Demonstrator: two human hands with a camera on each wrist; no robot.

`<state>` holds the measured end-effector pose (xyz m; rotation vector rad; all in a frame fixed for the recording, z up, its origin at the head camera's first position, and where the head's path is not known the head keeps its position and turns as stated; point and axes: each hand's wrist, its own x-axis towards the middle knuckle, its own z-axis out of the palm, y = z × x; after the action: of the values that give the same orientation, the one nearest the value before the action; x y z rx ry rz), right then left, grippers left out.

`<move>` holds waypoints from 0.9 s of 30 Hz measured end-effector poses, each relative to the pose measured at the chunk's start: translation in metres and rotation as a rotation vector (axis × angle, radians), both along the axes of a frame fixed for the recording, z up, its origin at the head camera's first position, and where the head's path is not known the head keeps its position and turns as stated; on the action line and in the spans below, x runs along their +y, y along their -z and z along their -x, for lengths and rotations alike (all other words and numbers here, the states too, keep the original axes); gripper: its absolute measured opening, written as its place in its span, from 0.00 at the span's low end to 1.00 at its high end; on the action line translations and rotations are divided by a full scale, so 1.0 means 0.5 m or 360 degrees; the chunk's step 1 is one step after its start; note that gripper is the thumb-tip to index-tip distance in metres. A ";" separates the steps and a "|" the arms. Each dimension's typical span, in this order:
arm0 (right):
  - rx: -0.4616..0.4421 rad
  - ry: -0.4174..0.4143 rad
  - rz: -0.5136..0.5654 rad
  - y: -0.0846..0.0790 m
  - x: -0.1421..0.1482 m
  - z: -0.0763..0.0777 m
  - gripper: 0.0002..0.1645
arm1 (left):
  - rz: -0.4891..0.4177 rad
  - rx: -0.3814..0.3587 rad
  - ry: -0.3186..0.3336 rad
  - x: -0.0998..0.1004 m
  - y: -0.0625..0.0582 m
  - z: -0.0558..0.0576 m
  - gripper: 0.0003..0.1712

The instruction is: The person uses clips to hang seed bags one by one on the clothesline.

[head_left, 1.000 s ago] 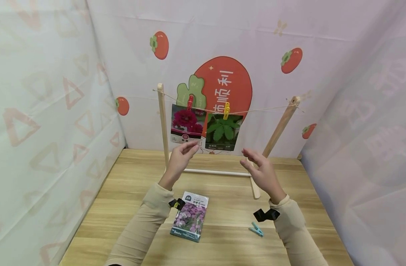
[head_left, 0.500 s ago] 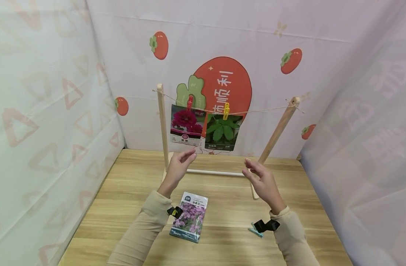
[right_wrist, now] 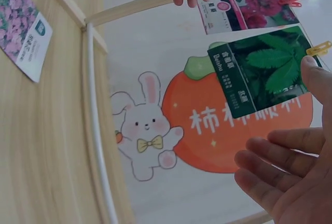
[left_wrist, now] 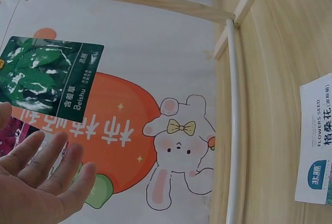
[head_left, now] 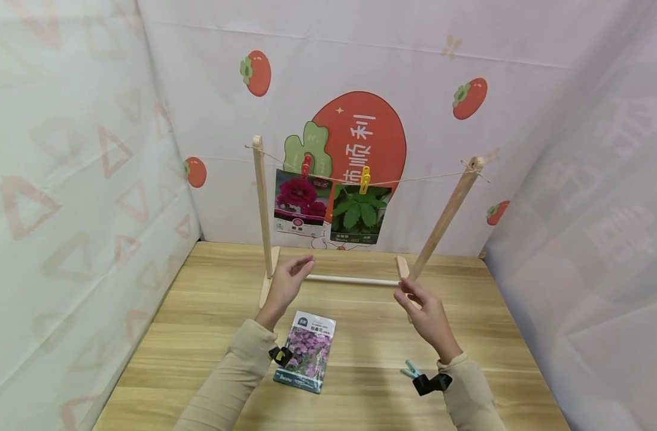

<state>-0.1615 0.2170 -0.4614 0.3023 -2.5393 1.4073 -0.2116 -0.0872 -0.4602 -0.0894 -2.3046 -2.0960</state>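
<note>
My left hand [head_left: 286, 284] hovers below the hanging packets with relaxed fingers, holding nothing. Level with the rack's right foot, my right hand [head_left: 426, 313] is also bare, its fingers loosely bent. From a string [head_left: 414, 179] hang two seed packets: a magenta-flower packet [head_left: 303, 202] under a red clothespin [head_left: 305, 167], and a green-leaf packet [head_left: 359, 214] under a yellow clothespin [head_left: 365, 179]. On the table lies a purple-flower seed packet [head_left: 307, 350], near my left forearm. A light blue clothespin [head_left: 411, 369] rests by my right wrist, partly covered by the wrist strap.
The wooden rack has a left post [head_left: 262, 209], a right post [head_left: 447, 218] and a white crossbar [head_left: 355, 279] low between them. Behind it hangs a cloth backdrop [head_left: 210, 90] with persimmon prints. Cloth walls flank the wooden table [head_left: 199, 335] on both sides.
Both hands have moved down, away from the hanging packets and toward the table. The right wrist strap now overlaps the light blue clothespin. The packets still hang from the string.
</note>
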 end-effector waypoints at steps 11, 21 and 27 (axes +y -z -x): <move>-0.0098 0.0021 -0.0032 0.042 0.006 -0.008 0.29 | 0.0087 -0.0028 -0.0039 -0.008 0.052 -0.006 0.25; -0.0197 0.0081 -0.0112 0.072 0.019 -0.020 0.29 | 0.0163 -0.0051 -0.0048 -0.013 0.079 -0.018 0.23; -0.0224 0.0121 -0.0149 0.092 0.025 -0.026 0.30 | 0.0185 -0.0063 -0.0060 -0.019 0.129 -0.002 0.25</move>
<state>-0.1484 0.2297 -0.5075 0.1241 -2.7038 1.3281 -0.2106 -0.0968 -0.5248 -0.0064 -2.4297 -1.9633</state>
